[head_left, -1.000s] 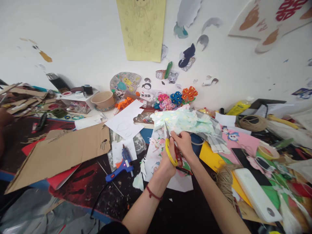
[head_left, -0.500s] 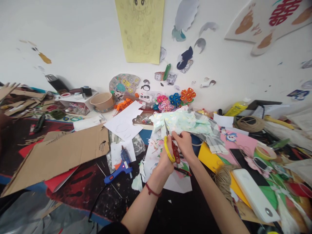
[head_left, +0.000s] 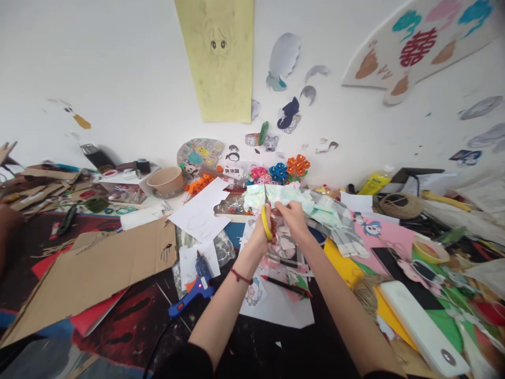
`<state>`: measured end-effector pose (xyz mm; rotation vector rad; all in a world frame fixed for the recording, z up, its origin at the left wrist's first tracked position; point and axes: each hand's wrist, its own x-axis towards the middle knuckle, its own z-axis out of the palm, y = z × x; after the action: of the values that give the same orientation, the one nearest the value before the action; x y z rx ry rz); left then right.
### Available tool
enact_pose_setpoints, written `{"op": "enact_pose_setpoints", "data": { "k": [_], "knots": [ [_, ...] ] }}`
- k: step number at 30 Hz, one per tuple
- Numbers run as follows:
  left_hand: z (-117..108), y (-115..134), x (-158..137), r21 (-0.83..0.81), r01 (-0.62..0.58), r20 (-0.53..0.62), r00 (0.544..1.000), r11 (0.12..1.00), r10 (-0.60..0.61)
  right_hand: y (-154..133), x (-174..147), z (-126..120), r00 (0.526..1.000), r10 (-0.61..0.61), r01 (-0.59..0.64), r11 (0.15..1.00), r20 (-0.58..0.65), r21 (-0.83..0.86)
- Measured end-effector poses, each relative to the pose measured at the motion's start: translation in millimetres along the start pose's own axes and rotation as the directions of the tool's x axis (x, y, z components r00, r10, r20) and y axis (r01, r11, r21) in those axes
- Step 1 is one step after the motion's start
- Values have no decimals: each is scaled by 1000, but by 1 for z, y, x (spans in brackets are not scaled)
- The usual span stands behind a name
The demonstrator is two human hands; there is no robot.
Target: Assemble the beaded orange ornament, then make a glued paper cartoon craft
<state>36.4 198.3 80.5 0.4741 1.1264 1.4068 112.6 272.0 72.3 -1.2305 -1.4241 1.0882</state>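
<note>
**Scissors at the patterned paper**

The left hand [head_left: 258, 237] grips yellow-handled scissors [head_left: 266, 221], blades pointing up into a pale green patterned paper [head_left: 292, 197] that the right hand [head_left: 292, 218] pinches. A blue glue gun [head_left: 195, 284] lies lower left, beside a brown cardboard sheet [head_left: 98, 266].

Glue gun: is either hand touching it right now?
No. The blue glue gun lies on the table, apart from the left hand holding the yellow-handled scissors and the right hand.

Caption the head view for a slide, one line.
Left hand works yellow-handled scissors into pale patterned paper gripped by the right hand, above a cluttered craft table.
</note>
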Motion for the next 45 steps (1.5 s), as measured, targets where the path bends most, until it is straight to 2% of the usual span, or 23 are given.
{"op": "enact_pose_setpoints", "data": {
  "k": [5, 9, 12, 17, 20, 22, 24, 27, 31, 33, 36, 38, 40, 42, 45],
  "knots": [
    [-6, 14, 17, 98, -48, 66, 997, 994, 41, 1, 16, 10, 999, 32, -31, 992, -7, 126],
    [-8, 17, 26, 193, -24, 63, 998, 981, 12, 6, 21, 11, 998, 65, -61, 970, -11, 235],
    [-14, 25, 30, 297, 12, 51, 998, 955, -28, 7, 29, 5, 996, 86, -69, 946, -38, 315],
    [-42, 54, 20, 526, -25, 158, 985, 850, -70, 3, 50, -16, 991, 107, -55, 882, -84, 467],
    [-65, 78, 7, 672, -76, 200, 976, 736, -82, 0, 63, -25, 990, 117, -55, 826, -75, 561],
    [-79, 93, -3, 769, -111, 213, 973, 630, -89, -1, 70, -28, 990, 129, -66, 786, -59, 614],
    [-91, 105, -12, 857, -141, 207, 975, 496, -80, -3, 75, -31, 989, 139, -78, 750, -42, 656],
    [-108, 117, -19, 951, -178, 179, 984, 254, 20, -5, 78, -36, 989, 146, -95, 707, -13, 700],
    [-134, 114, -8, 989, -121, 133, 977, -82, 165, -9, 73, -41, 988, 143, -139, 667, 58, 732],
    [-144, 108, 4, 976, -91, 127, 976, -197, 179, -12, 68, -42, 985, 140, -166, 647, 98, 744],
    [-154, 98, 18, 945, -97, 153, 975, -313, 161, -18, 59, -41, 980, 133, -201, 618, 151, 760],
    [-153, 93, 20, 922, -116, 185, 970, -370, 155, -22, 54, -40, 976, 125, -217, 604, 178, 767],
    [-142, 88, 18, 899, -132, 225, 957, -418, 181, -24, 50, -39, 974, 114, -225, 594, 197, 772],
    [-121, 81, 15, 877, -153, 285, 929, -456, 236, -25, 47, -37, 972, 103, -231, 581, 212, 780],
    [-74, 67, 16, 843, -227, 409, 860, -487, 306, -24, 45, -30, 969, 95, -242, 554, 227, 796]
  ]
}}
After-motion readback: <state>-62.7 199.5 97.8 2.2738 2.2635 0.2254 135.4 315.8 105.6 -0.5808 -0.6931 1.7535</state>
